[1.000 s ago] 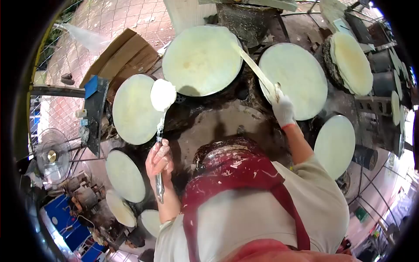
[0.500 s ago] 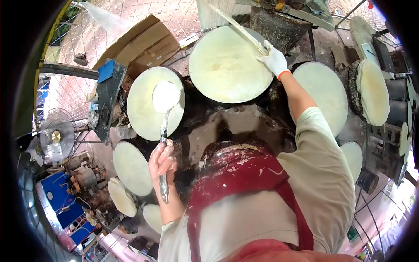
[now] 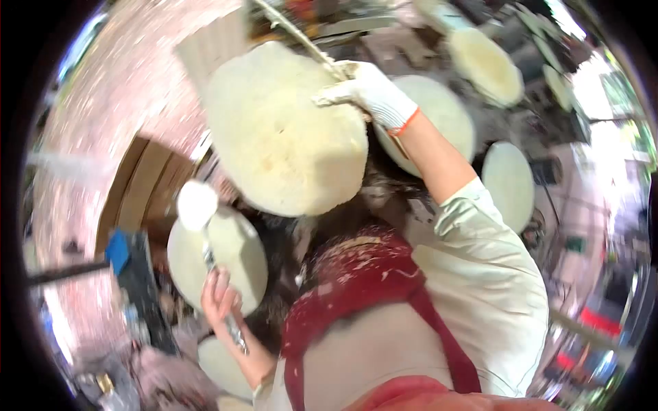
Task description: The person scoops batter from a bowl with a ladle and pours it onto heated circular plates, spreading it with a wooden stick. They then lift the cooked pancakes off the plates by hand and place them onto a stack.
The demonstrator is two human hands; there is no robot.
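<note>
My right hand (image 3: 370,92), in a white glove, grips a long flat wooden stick (image 3: 295,35) at the far edge of a large round pale sheet (image 3: 284,133) on a hot plate. My left hand (image 3: 221,301) holds a metal ladle by its handle; the ladle's bowl (image 3: 197,203), full of white batter, hovers over the upper left rim of another round sheet (image 3: 233,257). A batter bucket with a spattered red rim (image 3: 356,264) sits right in front of my red apron.
More round batter-covered plates ring me: one behind my right arm (image 3: 445,116), one at right (image 3: 510,185), one far right back (image 3: 486,65), one low left (image 3: 219,366). Cardboard (image 3: 140,188) and a blue box (image 3: 118,250) lie at left. The view is motion-blurred.
My head has swung, shifting the whole scene. My right hand with the stick went from the right-hand plate to the far edge of the middle sheet. The ladle stays over the left sheet.
</note>
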